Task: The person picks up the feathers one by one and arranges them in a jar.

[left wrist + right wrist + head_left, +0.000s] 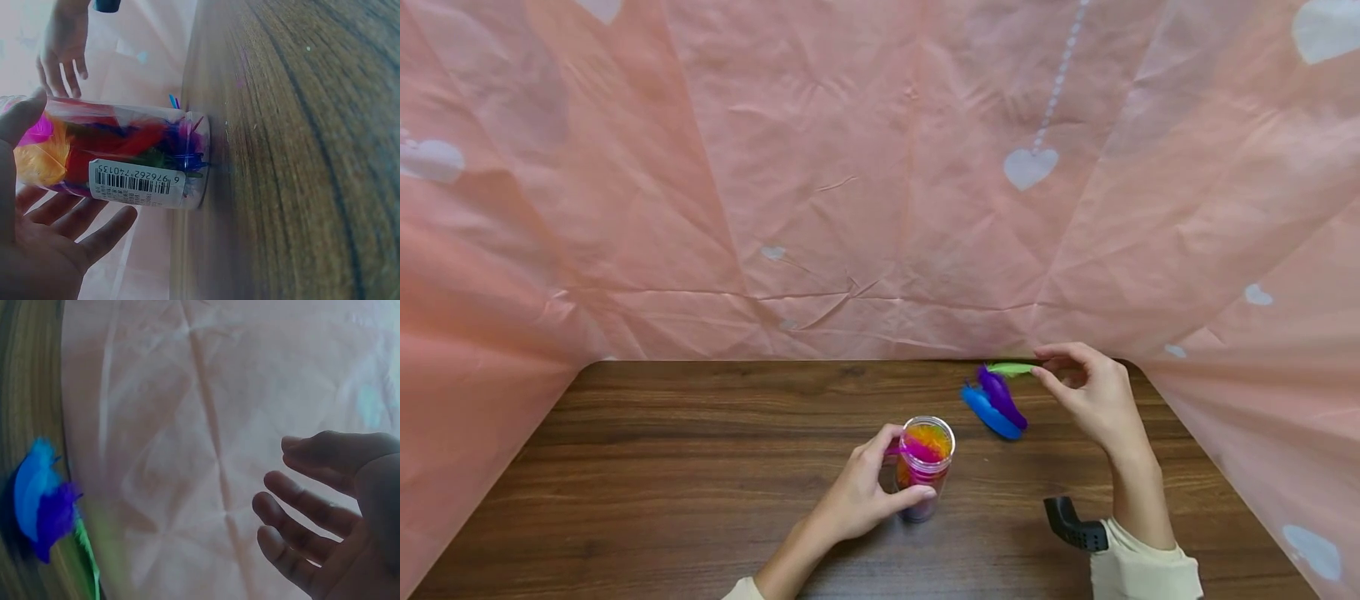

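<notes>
My left hand point(868, 492) grips a clear plastic jar point(917, 505) standing upright on the table, thumb on the near side and fingers round the far side. Orange and pink feathers point(925, 446) show at its open mouth. Through the wall, the left wrist view shows red, blue and green ones behind a barcode label point(137, 182). My right hand point(1093, 396) hovers at the table's far right, fingers loosely bent and holding nothing. On the table to its left lie a green feather point(86, 550), a purple feather point(1002, 398) and a blue feather point(988, 412).
The brown wooden table point(662, 467) ends at a pink sheet with white hearts point(880, 208), which rises behind it and on both sides. A black angled piece point(1075, 527) sits by my right sleeve.
</notes>
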### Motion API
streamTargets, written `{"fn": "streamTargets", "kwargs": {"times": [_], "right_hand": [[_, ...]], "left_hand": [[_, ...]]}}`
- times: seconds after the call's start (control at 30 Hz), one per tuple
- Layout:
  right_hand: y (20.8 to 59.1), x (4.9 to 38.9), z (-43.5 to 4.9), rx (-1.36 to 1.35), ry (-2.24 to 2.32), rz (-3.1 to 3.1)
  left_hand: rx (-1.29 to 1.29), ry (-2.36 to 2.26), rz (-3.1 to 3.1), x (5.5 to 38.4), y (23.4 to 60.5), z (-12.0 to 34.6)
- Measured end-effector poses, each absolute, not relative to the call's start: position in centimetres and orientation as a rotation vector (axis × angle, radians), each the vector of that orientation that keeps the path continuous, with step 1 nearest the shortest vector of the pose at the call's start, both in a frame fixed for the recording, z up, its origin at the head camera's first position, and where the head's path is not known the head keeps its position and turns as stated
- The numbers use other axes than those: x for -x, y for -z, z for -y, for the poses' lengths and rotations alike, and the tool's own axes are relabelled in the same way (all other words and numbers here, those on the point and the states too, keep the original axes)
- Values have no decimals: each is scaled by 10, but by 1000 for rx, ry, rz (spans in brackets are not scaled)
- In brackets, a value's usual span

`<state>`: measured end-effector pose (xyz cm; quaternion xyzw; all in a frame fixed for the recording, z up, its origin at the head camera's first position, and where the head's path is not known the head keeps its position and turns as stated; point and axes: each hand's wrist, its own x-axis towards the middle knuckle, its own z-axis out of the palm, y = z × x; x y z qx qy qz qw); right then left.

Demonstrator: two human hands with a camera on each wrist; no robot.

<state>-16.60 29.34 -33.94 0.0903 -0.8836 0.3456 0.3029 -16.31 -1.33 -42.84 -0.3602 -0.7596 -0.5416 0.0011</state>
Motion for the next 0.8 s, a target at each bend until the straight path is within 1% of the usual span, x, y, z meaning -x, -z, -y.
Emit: {"fn": "streamTargets", "kwargs": {"times": [0.37, 0.8], "right_hand": [[358, 184, -308, -277, -691, 2376], [376, 190, -320, -151, -686, 2493]], "left_hand": [[1134, 1691, 2384, 163, 428, 12], [1132, 1664, 2391, 162, 429, 13]]}}
